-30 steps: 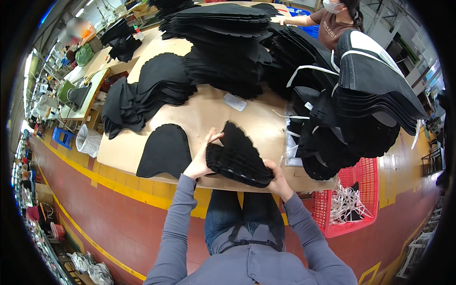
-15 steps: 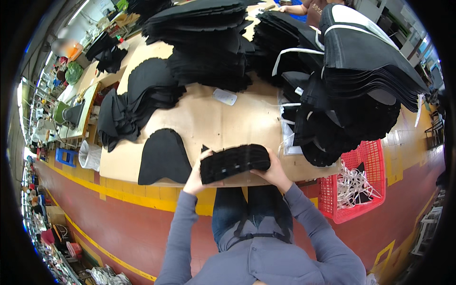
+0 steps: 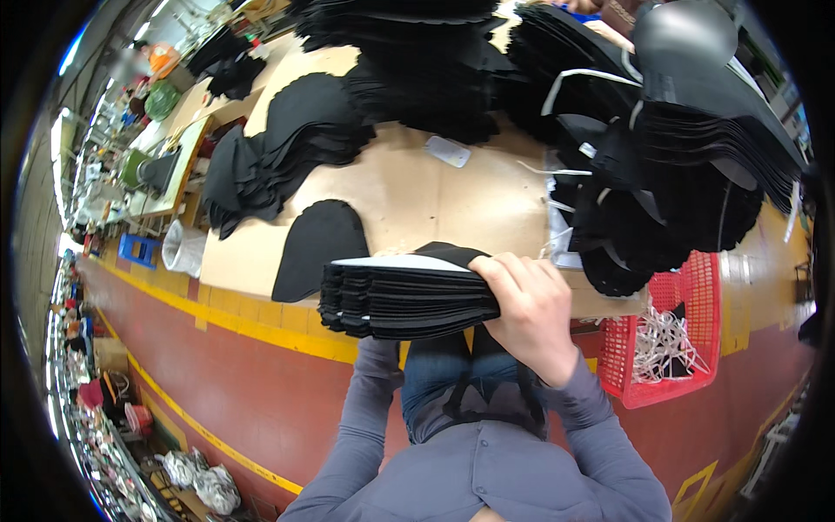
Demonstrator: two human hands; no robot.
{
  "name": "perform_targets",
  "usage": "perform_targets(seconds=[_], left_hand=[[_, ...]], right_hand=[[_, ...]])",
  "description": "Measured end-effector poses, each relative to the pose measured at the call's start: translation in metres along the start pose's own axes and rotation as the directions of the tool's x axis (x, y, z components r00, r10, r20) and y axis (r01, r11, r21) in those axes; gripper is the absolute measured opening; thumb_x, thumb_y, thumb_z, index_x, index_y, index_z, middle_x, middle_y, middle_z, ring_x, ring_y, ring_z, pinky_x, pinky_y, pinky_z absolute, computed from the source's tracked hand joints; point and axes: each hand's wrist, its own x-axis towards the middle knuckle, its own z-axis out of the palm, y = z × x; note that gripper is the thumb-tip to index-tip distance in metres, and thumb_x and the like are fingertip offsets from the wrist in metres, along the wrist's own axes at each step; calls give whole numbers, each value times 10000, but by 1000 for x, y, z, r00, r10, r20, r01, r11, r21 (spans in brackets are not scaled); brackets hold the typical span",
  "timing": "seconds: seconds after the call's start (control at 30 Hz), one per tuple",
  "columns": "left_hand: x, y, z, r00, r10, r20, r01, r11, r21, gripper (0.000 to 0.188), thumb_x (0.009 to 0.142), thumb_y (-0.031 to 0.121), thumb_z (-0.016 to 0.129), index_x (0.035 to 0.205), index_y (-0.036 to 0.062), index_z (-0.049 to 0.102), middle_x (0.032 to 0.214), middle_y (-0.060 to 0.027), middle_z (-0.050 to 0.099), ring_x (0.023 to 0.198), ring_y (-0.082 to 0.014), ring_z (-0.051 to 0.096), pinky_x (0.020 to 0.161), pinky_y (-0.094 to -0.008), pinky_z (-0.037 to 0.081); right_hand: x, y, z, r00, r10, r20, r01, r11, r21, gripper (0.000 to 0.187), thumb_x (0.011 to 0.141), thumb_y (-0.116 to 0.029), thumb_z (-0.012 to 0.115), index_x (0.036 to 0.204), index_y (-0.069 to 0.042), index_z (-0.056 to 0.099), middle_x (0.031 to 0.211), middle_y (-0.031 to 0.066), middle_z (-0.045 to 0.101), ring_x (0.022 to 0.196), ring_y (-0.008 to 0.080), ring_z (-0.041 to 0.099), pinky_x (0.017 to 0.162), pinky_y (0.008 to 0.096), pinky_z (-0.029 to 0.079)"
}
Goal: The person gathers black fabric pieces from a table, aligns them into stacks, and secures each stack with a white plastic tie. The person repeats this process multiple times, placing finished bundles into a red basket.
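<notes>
A thick stack of black cut fabric pieces (image 3: 409, 300) is held up at the table's near edge, its layered edges facing me. A pale strip shows along its top left. My right hand (image 3: 531, 300) grips the stack's right end, thumb side on top. My left sleeve (image 3: 378, 361) runs up under the stack's left part, and the stack hides my left hand and its fingers. Just beyond, a single rounded black piece (image 3: 322, 248) lies flat on the brown table (image 3: 417, 191).
Fanned black pieces (image 3: 304, 130) and a tall black pile (image 3: 426, 87) stand farther back. Bundles tied with white strips (image 3: 696, 130) fill the right side. A pale label card (image 3: 448, 151) lies mid-table. A red basket (image 3: 617, 348) with white strips stands on the floor at right.
The stack has tilted so its layered edges and pale top strip show. My right hand has come over its right end, and my left hand has gone out of sight beneath it.
</notes>
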Motion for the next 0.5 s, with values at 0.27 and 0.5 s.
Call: perform_targets(seconds=[0.27,0.5], left_hand=[[-11,34,28,999,-8,-40,6,999,-34,387,967,347,574,1158,12,539,1097,-118,596,1065,-220,573,1003,-372,452],[-1,-5,-31,864,420,276,-490,827,274,360,955,237,592,1201,-17,525,1116,-143,618,1100,-234,573,990,-340,453]], right_hand=[[11,-11,-15,997,-40,64,41,999,-9,556,539,4,738,1069,-94,603,897,57,614,787,252,600,702,352,433],[-14,50,38,997,51,64,-71,928,365,577,707,-31,770,1243,-75,561,939,61,656,932,237,602,848,325,461]])
